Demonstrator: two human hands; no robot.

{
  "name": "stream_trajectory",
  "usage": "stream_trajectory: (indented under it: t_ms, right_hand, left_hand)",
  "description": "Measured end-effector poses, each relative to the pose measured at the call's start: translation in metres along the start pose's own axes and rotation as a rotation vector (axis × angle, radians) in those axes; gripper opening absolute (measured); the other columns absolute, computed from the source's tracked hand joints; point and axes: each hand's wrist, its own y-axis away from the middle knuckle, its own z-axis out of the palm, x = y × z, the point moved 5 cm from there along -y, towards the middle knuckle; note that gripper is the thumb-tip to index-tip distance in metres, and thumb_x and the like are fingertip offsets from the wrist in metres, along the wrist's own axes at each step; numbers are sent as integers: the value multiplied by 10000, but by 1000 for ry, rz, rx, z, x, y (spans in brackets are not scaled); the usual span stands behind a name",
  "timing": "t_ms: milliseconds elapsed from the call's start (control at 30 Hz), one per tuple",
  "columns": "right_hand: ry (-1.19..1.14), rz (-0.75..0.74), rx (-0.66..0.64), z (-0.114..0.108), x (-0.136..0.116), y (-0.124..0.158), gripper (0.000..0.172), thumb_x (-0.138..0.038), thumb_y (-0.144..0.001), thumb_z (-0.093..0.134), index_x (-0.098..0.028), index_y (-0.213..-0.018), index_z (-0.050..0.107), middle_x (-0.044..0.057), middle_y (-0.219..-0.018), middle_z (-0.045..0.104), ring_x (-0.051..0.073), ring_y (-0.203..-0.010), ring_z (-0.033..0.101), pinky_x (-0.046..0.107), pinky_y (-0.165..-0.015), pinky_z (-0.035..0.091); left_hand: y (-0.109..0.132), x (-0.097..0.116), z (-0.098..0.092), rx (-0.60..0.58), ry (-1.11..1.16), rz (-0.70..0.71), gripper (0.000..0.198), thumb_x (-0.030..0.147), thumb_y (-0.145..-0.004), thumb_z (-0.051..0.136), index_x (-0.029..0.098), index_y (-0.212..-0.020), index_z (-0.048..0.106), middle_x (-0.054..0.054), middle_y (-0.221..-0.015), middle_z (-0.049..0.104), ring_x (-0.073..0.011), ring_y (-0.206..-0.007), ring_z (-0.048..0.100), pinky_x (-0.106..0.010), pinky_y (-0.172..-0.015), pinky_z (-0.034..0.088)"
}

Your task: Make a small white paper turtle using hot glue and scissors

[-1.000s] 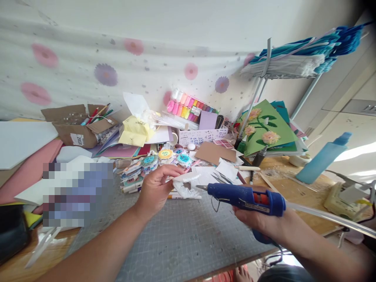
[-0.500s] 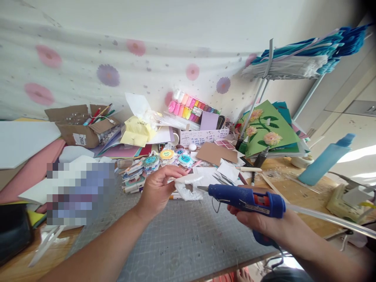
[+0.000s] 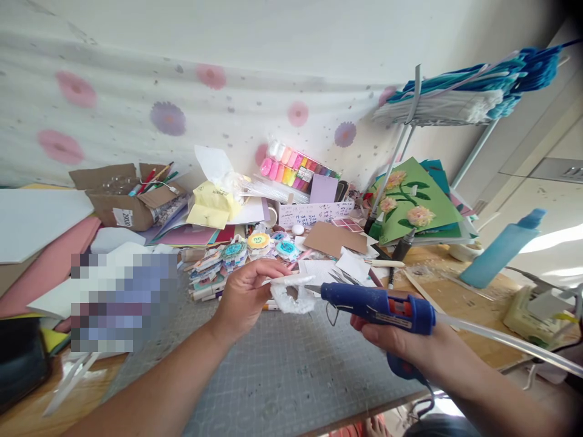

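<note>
Between the fingertips of my left hand (image 3: pixel 246 297), a white ring-shaped piece (image 3: pixel 280 295) with a ragged opening in its middle is pinched by its left side. Its exact material I cannot tell. My right hand (image 3: pixel 387 340) is wrapped round the handle of a blue hot glue gun (image 3: pixel 378 304), which points left. The metal nozzle reaches the right upper part of the white piece, seemingly touching it. A long clear glue stick (image 3: pixel 505 343) sticks out of the gun's back. Both hands are above the grey cutting mat (image 3: pixel 273 376).
Stacked paper pieces with coloured round tops (image 3: pixel 232 250) lie behind my left hand. Brown card (image 3: pixel 336 238) and scissors (image 3: pixel 341 276) are behind the gun. A cardboard box (image 3: pixel 122 206) stands left, a blue spray bottle (image 3: pixel 496 252) right. The gun's cord (image 3: pixel 428 400) hangs near the mat's front edge.
The glue gun has shifted slightly left, bringing its nozzle over the right side of the white piece. That piece has tilted a little; my left hand stays almost in place.
</note>
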Motion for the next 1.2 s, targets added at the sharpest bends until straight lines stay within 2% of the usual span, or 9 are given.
stream_trajectory:
  t_ms: [267,400,533,633,733,800,900,1033,1200]
  right_hand:
    - [38,41,60,-2,6,2,344,-491,-646,754,-213,-832,672,24,-646,641,102,-418,458,196,-342,320]
    - [115,7,78,-10,9,2,341,-493,-631,757,-193,-775,682,50,-734,678,190,-633,594,269,-517,461]
    - [95,-28,22,-15,5,3,303,-456,-647,764,-177,-741,695,53,-730,675,205,-687,600,308,-618,476]
    - [-102,-108,65,-16,-1,1,225,-400,-652,771,-191,-709,711,51,-748,684,205,-729,611,320,-691,486]
    - [-311,-174,144,-12,-3,-7,234,-417,-643,776,-204,-725,724,60,-793,703,222,-801,629,338,-768,488]
    - [-384,-172,178,-4,2,-16,284,-459,-653,767,-198,-760,724,70,-832,708,230,-844,629,341,-793,487]
    - [-413,-138,116,15,8,-30,370,-540,-711,705,-180,-794,690,63,-796,689,194,-714,623,305,-663,498]
    - [-408,-120,-21,38,6,-40,502,-662,-757,587,-172,-857,628,34,-684,645,158,-540,582,258,-488,440]
    - [-209,-225,-120,49,-7,-44,610,-752,-784,433,-193,-919,636,11,-648,581,150,-562,526,265,-536,422]
  left_hand:
    - [-1,-1,-1,16,-19,-1,69,274,-715,752,222,-745,718,-54,-849,719,-237,-880,644,-431,-887,476]
    - [-2,1,-2,30,-33,49,78,272,-708,759,214,-739,719,-57,-837,723,-224,-858,649,-400,-864,485]
    - [-3,0,-3,43,4,37,75,256,-704,764,212,-743,716,-47,-853,724,-205,-865,651,-358,-839,494]
    - [-1,-5,-2,111,107,-74,102,201,-667,789,214,-721,703,-20,-861,725,-184,-855,656,-320,-810,504]
    - [9,-11,14,168,338,-286,262,153,-577,834,252,-785,710,15,-874,733,-166,-843,663,-297,-793,513]
    - [21,-13,33,139,468,-438,341,181,-551,850,271,-854,722,13,-873,738,-167,-829,668,-302,-797,516]
    - [40,-14,63,-35,513,-624,346,316,-561,850,245,-880,737,-48,-919,741,-223,-849,677,-331,-766,524]
    - [50,-13,74,-51,536,-663,325,273,-558,856,277,-860,734,-17,-858,728,-184,-776,662,-292,-716,517]
    - [52,-9,80,-66,569,-693,235,200,-520,865,224,-617,652,40,-610,635,-86,-540,545,-188,-530,439]
